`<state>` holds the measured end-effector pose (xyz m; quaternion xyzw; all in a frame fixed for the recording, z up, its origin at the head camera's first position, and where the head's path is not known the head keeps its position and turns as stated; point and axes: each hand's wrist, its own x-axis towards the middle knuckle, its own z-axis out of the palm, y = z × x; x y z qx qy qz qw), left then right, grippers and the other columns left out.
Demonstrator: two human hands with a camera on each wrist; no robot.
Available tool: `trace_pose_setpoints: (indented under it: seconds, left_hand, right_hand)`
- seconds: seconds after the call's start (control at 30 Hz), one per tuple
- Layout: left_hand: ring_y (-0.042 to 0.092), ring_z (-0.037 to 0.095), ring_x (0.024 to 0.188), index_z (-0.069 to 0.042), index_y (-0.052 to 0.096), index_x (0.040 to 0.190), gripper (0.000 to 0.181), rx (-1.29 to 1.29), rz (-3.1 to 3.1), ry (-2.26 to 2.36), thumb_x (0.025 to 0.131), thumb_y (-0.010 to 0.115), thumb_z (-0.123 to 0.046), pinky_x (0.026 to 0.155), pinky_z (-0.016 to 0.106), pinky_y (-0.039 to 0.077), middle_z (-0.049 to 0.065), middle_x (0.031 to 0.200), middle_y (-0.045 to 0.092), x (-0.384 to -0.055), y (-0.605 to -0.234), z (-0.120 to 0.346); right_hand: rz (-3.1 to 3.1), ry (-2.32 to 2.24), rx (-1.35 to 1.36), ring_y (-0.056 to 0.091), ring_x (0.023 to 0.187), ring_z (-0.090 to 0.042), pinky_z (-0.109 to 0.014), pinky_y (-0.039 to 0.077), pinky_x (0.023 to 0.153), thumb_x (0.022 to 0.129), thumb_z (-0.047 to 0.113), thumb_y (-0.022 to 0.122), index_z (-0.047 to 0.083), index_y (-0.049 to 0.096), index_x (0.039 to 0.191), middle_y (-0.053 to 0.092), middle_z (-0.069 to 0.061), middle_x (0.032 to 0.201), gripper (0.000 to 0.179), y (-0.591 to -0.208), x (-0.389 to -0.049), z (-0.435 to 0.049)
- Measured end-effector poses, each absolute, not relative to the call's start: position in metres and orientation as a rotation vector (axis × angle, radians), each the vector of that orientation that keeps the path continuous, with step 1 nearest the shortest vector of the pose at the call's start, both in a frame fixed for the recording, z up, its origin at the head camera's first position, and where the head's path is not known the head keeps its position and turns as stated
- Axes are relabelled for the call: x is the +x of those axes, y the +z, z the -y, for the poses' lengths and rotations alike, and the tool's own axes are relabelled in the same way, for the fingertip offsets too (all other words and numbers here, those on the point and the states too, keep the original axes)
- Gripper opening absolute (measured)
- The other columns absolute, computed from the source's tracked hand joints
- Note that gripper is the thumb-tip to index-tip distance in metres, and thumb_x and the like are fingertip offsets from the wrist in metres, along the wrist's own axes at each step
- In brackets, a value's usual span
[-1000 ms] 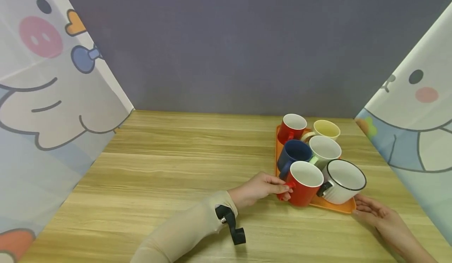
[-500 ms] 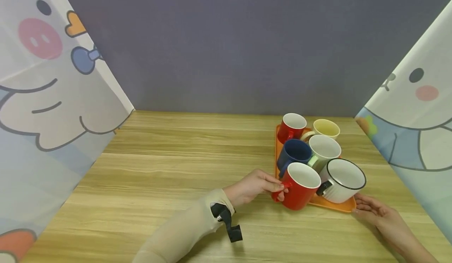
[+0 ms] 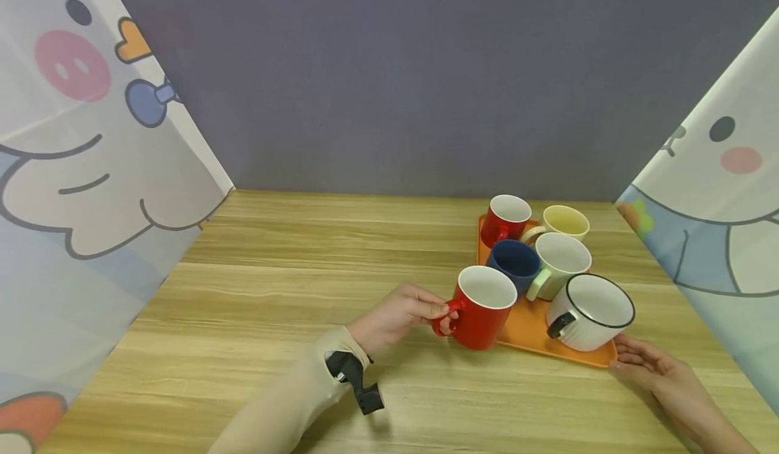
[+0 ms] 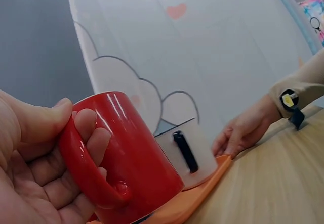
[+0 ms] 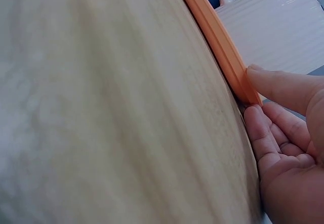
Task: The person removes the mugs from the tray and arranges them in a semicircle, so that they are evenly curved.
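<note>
My left hand [image 3: 403, 315] grips the handle of a large red mug [image 3: 481, 322] with a white inside. In the head view this mug overlaps the front left of the orange tray [image 3: 526, 329]. The left wrist view shows thumb and fingers curled round the red handle [image 4: 83, 166]. At the tray's near right corner, my right hand [image 3: 666, 379] pinches the rim, thumb on top and fingers below, as the right wrist view shows. Beside that hand a white mug [image 3: 587, 332] with a black rim and handle stands on the tray.
Behind on the tray stand a blue mug [image 3: 516, 264], a pale green mug [image 3: 562, 264] with a white inside, a smaller red mug [image 3: 504, 229] and a yellow mug [image 3: 566, 220]. A grey wall [image 3: 389, 88] and printed side panels border the wooden table [image 3: 292, 271].
My left hand has moved left with the large red mug, away from the white mug, baring the tray's front part. The right hand has stayed at the tray's corner.
</note>
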<state>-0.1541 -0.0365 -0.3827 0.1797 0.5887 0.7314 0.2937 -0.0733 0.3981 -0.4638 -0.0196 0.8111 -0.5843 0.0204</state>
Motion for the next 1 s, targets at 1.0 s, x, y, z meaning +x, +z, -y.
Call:
trace_pose_setpoints:
  seconds: [1.0]
  left_hand:
    - [0.067, 0.013, 0.078, 0.012, 0.073, 0.095, 0.016, 0.341, -1.709, 2.135, 0.092, 0.059, 0.004, 0.083, 0.028, 0.049, 0.002, 0.079, 0.072, -0.197, -0.401, 0.088]
  right_hand:
    - [-2.526, -1.769, -0.008, 0.061, 0.094, 0.002, -0.014, 0.051, 0.075, 0.096, -0.006, 0.059, 0.046, 0.059, 0.113, 0.065, 0.018, 0.106, 0.055, -0.461, -0.072, -0.397]
